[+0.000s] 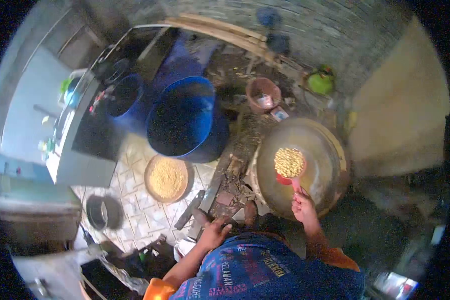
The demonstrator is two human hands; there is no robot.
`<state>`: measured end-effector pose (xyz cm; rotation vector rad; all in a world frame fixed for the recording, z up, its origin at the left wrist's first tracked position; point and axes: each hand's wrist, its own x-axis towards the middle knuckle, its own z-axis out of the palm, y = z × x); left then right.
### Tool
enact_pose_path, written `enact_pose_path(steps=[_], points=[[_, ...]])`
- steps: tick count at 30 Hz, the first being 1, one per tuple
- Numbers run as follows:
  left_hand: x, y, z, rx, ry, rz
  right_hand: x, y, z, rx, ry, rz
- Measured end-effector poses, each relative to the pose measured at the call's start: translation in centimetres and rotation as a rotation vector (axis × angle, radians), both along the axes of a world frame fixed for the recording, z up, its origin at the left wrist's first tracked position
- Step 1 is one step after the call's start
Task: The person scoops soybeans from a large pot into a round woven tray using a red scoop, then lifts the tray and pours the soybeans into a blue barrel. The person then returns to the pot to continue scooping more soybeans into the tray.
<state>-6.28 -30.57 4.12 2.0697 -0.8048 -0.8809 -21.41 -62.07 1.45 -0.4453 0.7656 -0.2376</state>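
My right hand (303,205) grips the pinkish-red handle of a scoop (296,184), which is heaped with pale yellow beans or kernels (289,162). The scoop is above a wide round pan (322,145) with cloudy liquid. Part of a red object (283,179) shows just below the scoop's bowl. My left hand (216,233) rests near my lap, its fingers somewhat spread, with nothing visible in it. Left of the pan, a round basin (166,178) full of pale yellow grains stands on the tiled floor.
A large blue barrel (181,120) stands beyond the basin, with another blue container (126,97) to its left. A dark round pot (103,212) is on the tiles. A reddish-brown bucket (263,95) and a green object (321,83) lie behind the pan. Wooden planks (220,32) run along the back.
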Motion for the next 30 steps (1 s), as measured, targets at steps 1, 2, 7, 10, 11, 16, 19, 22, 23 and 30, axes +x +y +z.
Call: enact_pose_path(steps=[1, 2, 7, 10, 11, 16, 19, 22, 23, 30], points=[[-0.3, 0.7, -0.5, -0.002, 0.018, 0.025, 0.2, 0.3, 0.1, -0.006, -0.002, 0.052], [-0.5, 1.2, -0.9, -0.003, 0.032, 0.05, 0.3, 0.6, 0.0, -0.038, 0.006, 0.048], [-0.5, 5.3, -0.7, -0.027, 0.016, 0.196, 3.4, 3.6, 2.0, -0.142, 0.076, 0.166], [1.4, 7.3, -0.6, -0.056, 0.026, 0.258, 8.6, 5.3, 2.4, -0.152, 0.08, 0.295], [1.9, 8.0, -0.9, -0.063, 0.031, 0.28, 10.5, 6.2, 2.7, -0.141, 0.055, 0.362], [2.7, 14.0, -1.7, -0.036, 0.102, 0.363, 19.3, 14.1, 3.3, -0.168, 0.044, 0.623], [2.6, 17.5, -1.8, -0.054, 0.098, 0.456, 24.6, 19.8, 1.7, -0.118, 0.011, 0.801], [2.1, 21.0, -2.4, -0.06, 0.092, 0.554, 29.7, 25.7, -0.7, -0.144, 0.038, 0.929], [3.1, 22.1, -2.1, -0.064, 0.143, 0.607, 32.4, 27.5, -1.6, -0.136, 0.055, 0.94], [3.0, 28.2, -1.6, -0.035, 0.254, 0.786, 43.2, 38.8, -9.1, -0.547, 0.206, 1.154]])
